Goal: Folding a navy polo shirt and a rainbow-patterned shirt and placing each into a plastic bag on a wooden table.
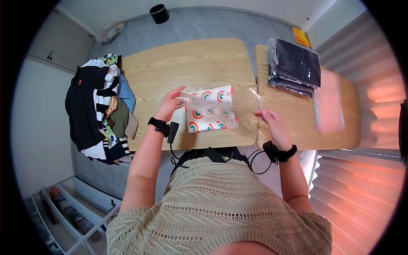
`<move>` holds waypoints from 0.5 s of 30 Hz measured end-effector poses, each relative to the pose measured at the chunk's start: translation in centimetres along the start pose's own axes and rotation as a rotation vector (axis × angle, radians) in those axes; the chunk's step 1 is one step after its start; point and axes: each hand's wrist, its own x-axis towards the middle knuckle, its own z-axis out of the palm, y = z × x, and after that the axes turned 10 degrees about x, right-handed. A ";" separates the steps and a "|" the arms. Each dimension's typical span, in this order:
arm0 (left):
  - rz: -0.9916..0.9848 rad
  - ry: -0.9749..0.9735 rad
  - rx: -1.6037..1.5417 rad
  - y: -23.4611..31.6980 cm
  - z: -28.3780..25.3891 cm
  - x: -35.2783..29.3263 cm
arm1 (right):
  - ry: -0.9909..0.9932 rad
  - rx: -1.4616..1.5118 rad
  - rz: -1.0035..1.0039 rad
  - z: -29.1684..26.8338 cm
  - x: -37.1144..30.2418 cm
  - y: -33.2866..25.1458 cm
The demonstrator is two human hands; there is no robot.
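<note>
A folded white garment point(220, 94) with a rainbow print lies in front of me on the wooden table. A clear plastic bag point(245, 102) lies loosely over it and stretches past its right side. At the bag's left end, my left hand point(171, 103) is closed, pinching the film beside the garment. My right hand point(274, 124) is closed too, thumb and finger pinching the film's right edge above the seam between the tables. The film is see-through, so exactly how far the garment sits inside it is hard to make out.
Mixed clothes point(91, 106) are heaped at the left table edge. On the right table point(284, 127) lie dark bagged garments point(297, 63) and a stack of clear bags point(329, 102). A black bin point(159, 14) stands on the floor beyond; white storage boxes point(80, 212) sit lower left.
</note>
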 end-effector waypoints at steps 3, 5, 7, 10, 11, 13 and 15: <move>-0.034 0.092 -0.200 -3.7 -6.1 0.7 | 0.036 0.042 0.050 2.0 1.3 0.3; -0.037 0.141 -0.273 -5.5 -8.6 0.9 | 0.073 0.036 0.112 2.7 2.9 2.2; -0.031 0.199 -0.386 -6.9 -10.5 0.9 | 0.124 0.028 0.134 3.1 4.7 4.7; -0.049 0.256 -0.385 -9.7 -13.3 1.4 | 0.175 -0.073 0.204 3.2 7.5 9.4; -0.048 0.293 -0.345 -10.5 -13.4 1.6 | 0.192 -0.164 0.251 2.9 8.6 11.1; -0.032 0.294 -0.303 -11.7 -14.3 2.4 | 0.185 -0.272 0.289 2.5 10.3 13.1; -0.024 0.306 -0.254 -13.3 -15.2 2.7 | 0.202 -0.354 0.326 3.4 11.6 14.9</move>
